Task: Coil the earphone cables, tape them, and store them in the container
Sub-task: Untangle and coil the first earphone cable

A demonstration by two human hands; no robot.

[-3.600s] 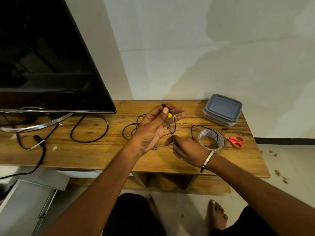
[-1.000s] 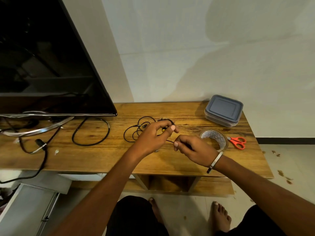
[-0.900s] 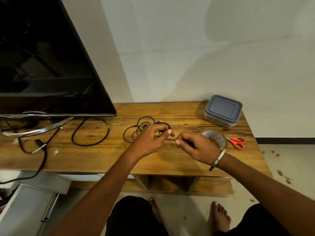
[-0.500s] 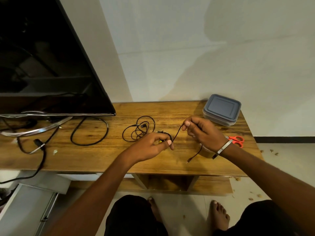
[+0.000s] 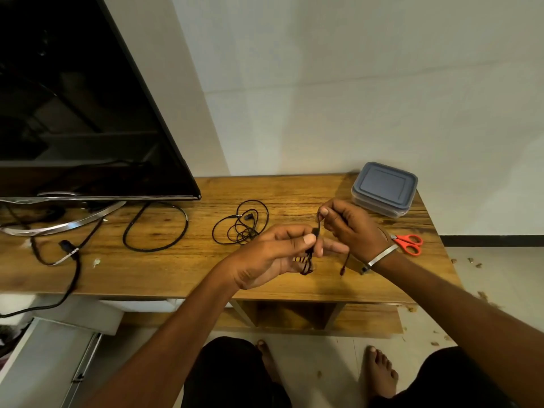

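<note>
Both hands pinch one black earphone cable [image 5: 308, 258] above bench [image 5: 176, 269]: left hand [image 5: 270, 256] grips coil, right hand [image 5: 350, 228] grips strand.

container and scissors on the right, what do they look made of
Container: seems plastic, with a matte grey-blue lid over a clearer, translucent base. Scissors: handles look like glossy orange-red plastic; the blades are mostly hidden behind the right hand, probably metal.

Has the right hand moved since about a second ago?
Yes. The right hand has lifted away from the table's front edge toward the lidded container, drawing the earphone cable up from the left hand.
</note>
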